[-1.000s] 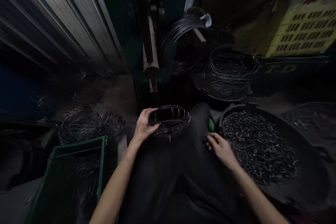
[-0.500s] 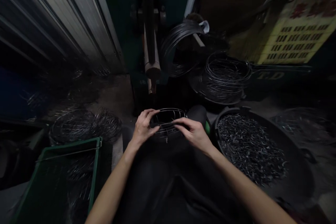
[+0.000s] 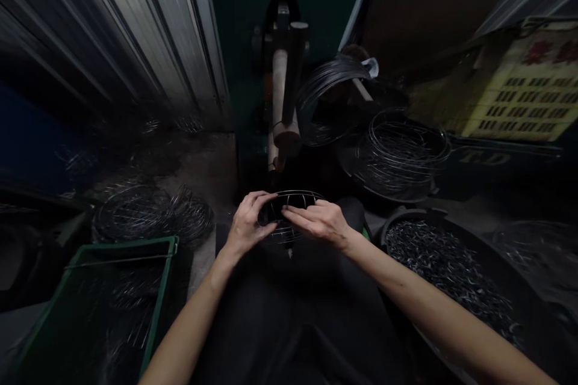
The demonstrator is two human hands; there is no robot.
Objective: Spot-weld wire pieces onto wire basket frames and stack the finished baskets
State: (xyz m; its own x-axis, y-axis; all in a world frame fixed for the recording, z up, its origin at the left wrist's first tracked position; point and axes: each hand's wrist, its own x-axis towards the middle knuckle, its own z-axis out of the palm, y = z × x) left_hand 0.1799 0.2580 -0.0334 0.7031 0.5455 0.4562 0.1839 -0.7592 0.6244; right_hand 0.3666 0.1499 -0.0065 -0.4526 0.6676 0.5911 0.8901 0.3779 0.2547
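Observation:
A round frame of thin metal wire (image 3: 289, 233), with hoops and short cross wires, is held just above my dark-clad lap. My left hand (image 3: 245, 221) grips its left side, thumb at the near rim and fingers toward the far rim. Over the right part of the frame lies my right hand (image 3: 318, 220), its fingers pressed together and pointing left along the near rim. The right thumb and whatever small piece may be under those fingers are hidden.
Ahead stands a machine with a thick cylindrical arm (image 3: 286, 129). Wire coils (image 3: 406, 147) lie beyond on the right. A black basin (image 3: 537, 307) holds many small metal pieces. On the left are a green crate (image 3: 165, 289) and wire frames (image 3: 130, 213). A yellow crate (image 3: 524, 114) sits far right.
My right hand has moved left and farther over the wire frame, its fingers now closer together. The left hand keeps its grip. The surroundings have shifted right and down in view.

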